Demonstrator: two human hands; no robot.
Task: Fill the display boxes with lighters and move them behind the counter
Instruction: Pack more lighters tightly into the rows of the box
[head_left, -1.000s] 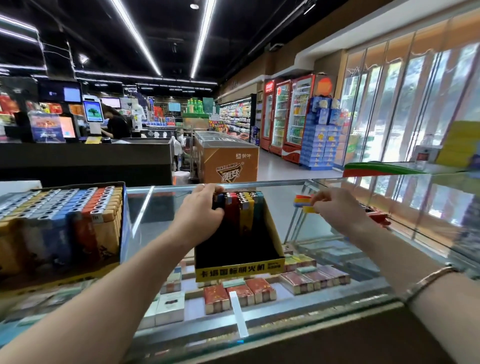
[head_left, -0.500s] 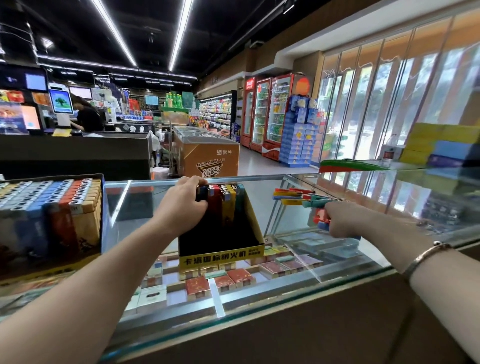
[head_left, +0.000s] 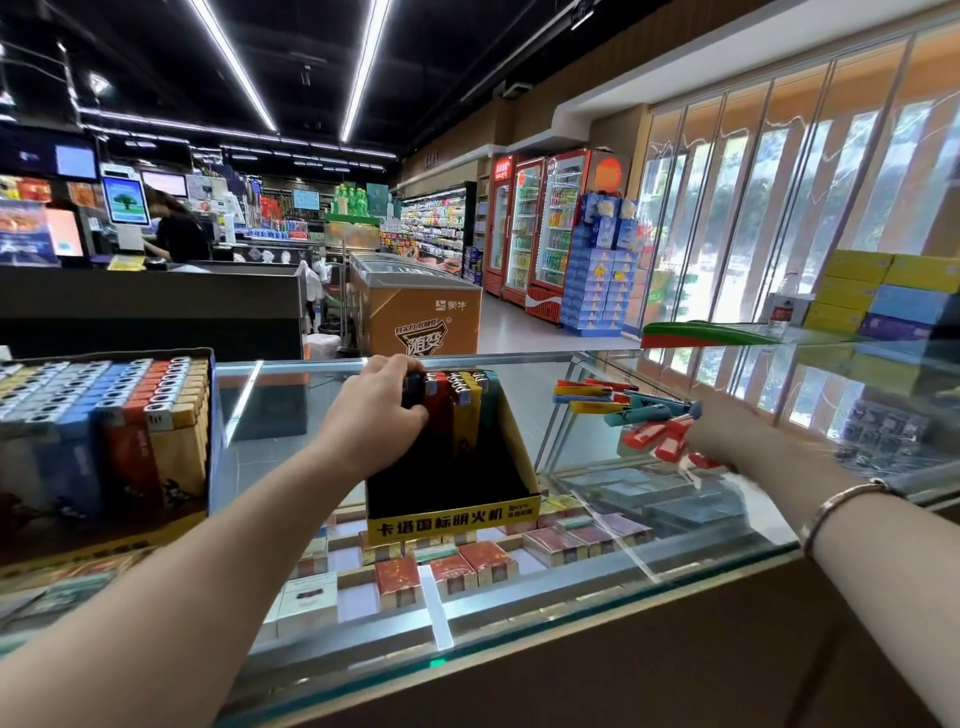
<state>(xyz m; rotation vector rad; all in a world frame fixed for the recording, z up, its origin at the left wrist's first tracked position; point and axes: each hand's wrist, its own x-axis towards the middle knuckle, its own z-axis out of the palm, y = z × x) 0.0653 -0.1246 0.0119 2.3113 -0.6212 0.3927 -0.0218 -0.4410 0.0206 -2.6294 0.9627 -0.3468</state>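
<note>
Clearly filling is underway: at 12 o'clock on the desk (head_left: 270, 415), the left hand (head_left: 376, 410) grips lighters (head_left: 452, 395) standing in the box (head_left: 457, 483). At 2 o'clock the blurred right hand (head_left: 727, 441) reaches loose lighters (head_left: 623, 410); its grip is unclear. Next: grab several.

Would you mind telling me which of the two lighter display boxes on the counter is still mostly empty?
The black display box under the left hand, holding one back row; the box on the left is packed full.

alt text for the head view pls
On a glass counter, the left hand grips lighters standing in a mostly empty display box, while the right hand reaches into loose lighters. A full box stands to the left.
</note>
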